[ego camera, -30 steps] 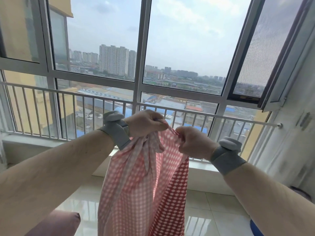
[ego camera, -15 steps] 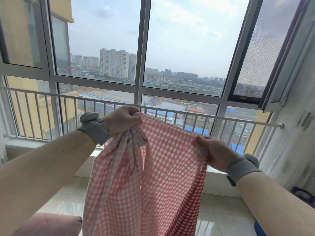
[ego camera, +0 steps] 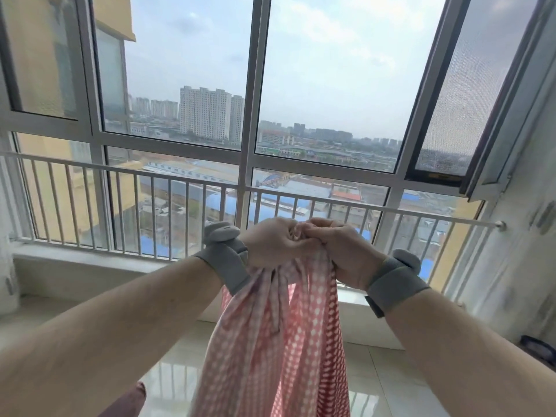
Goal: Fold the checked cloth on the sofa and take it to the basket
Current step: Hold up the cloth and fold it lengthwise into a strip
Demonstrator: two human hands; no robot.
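The red-and-white checked cloth [ego camera: 279, 341] hangs in long folds from both hands, held up in front of the window. My left hand [ego camera: 270, 242] grips its top edge, fingers curled round the bunched fabric. My right hand [ego camera: 346, 251] grips the same top edge, pressed against the left hand. Grey bands wrap both wrists. The cloth's lower end runs out of the bottom of the view. No basket is in view.
A large window with a white railing [ego camera: 180, 179] stands straight ahead above a low sill [ego camera: 90, 260]. Glossy floor tiles [ego camera: 388, 386] lie below. A mauve cushion corner [ego camera: 126, 401] shows at the bottom left. A dark round object [ego camera: 538, 347] sits by the right wall.
The hands had spread the cloth's top edge apart half a second ago. They have come back together, so the cloth hangs doubled and narrower.
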